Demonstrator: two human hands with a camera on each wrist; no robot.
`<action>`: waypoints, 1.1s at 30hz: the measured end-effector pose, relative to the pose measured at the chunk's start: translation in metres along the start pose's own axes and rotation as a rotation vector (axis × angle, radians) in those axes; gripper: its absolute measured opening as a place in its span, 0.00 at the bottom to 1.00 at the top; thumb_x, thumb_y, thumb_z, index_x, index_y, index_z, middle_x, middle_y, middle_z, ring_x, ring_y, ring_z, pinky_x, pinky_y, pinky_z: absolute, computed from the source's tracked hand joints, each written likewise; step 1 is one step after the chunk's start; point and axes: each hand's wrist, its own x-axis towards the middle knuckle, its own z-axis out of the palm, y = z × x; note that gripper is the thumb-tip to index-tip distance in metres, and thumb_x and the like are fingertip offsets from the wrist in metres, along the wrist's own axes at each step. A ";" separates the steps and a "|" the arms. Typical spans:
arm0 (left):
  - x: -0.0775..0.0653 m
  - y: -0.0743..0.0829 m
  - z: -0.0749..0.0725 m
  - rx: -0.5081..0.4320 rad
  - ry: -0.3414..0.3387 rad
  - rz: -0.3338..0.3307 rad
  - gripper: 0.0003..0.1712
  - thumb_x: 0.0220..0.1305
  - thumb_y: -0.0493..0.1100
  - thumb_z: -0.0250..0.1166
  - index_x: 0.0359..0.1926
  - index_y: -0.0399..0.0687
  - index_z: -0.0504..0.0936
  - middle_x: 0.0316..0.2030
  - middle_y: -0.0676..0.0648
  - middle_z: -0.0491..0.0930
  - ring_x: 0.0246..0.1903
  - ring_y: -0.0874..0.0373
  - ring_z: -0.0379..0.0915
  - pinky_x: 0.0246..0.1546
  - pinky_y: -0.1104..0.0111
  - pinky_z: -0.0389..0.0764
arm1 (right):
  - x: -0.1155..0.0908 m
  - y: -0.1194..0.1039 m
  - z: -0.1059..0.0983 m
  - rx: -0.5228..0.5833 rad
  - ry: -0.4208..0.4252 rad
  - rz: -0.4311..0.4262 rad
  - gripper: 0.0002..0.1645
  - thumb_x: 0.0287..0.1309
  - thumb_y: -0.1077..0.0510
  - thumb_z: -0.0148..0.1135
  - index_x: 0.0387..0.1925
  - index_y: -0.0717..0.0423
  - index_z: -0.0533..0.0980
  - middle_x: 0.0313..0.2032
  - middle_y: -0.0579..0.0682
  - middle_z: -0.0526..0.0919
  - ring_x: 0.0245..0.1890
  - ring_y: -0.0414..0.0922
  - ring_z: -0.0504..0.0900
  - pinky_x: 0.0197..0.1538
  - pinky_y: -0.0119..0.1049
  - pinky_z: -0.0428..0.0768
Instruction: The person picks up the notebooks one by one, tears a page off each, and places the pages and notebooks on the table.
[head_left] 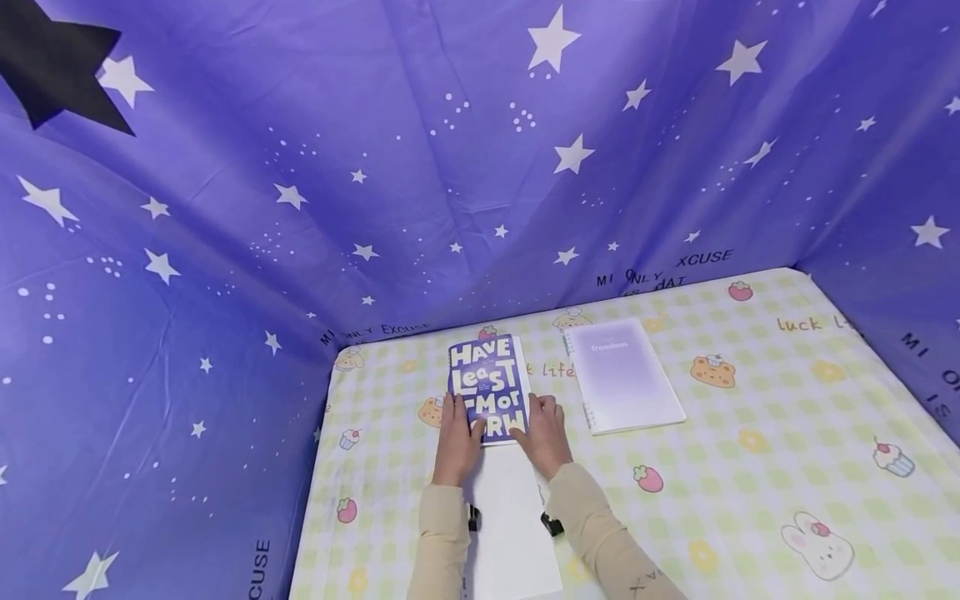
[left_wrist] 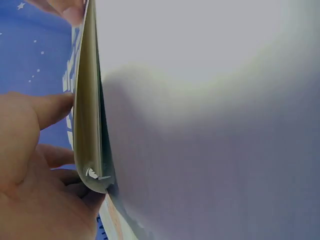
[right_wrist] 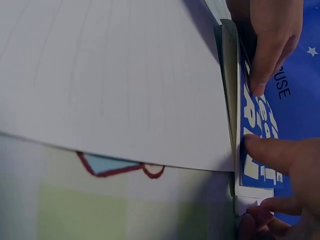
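A blue notebook (head_left: 491,379) with large cream letters lies near the back of the table, held by both hands at its near end. My left hand (head_left: 456,442) grips the left edge, thumb on the cover. My right hand (head_left: 546,437) grips the right edge, its thumb (right_wrist: 270,152) pressing the lettered cover and other fingers curled low beside the edge. From under the near end a white, faintly lined page (head_left: 510,525) stretches toward me; I cannot tell whether it belongs to the same notebook. The left wrist view shows the notebook's edge (left_wrist: 87,110) beside the page.
To the right lies a pale purple spiral notebook (head_left: 626,379) marked "freedom". A green-and-white checked cloth (head_left: 712,508) with cartoon prints covers the table. Purple star-printed curtains (head_left: 420,167) enclose the back and sides. Dark wrist straps (head_left: 552,524) show at the sleeves.
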 end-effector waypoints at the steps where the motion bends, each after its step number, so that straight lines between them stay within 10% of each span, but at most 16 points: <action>1: -0.001 0.001 0.000 0.002 0.003 0.010 0.36 0.66 0.48 0.55 0.67 0.32 0.55 0.69 0.34 0.44 0.68 0.42 0.39 0.66 0.54 0.51 | 0.000 0.001 0.000 0.005 -0.002 0.000 0.43 0.45 0.52 0.71 0.58 0.70 0.64 0.47 0.61 0.65 0.48 0.56 0.64 0.54 0.47 0.68; 12: -0.002 -0.001 0.006 0.155 0.036 0.135 0.28 0.65 0.46 0.56 0.63 0.37 0.67 0.66 0.29 0.51 0.67 0.35 0.41 0.64 0.48 0.51 | 0.000 0.004 -0.002 0.000 -0.014 -0.022 0.38 0.48 0.58 0.69 0.59 0.69 0.65 0.49 0.61 0.64 0.49 0.56 0.64 0.54 0.47 0.69; 33: -0.014 0.027 -0.003 0.063 0.139 0.261 0.22 0.62 0.43 0.59 0.56 0.42 0.74 0.58 0.40 0.68 0.60 0.46 0.61 0.61 0.55 0.62 | 0.003 -0.006 -0.023 0.035 0.106 -0.132 0.27 0.56 0.52 0.62 0.52 0.65 0.70 0.44 0.57 0.68 0.44 0.52 0.67 0.50 0.45 0.71</action>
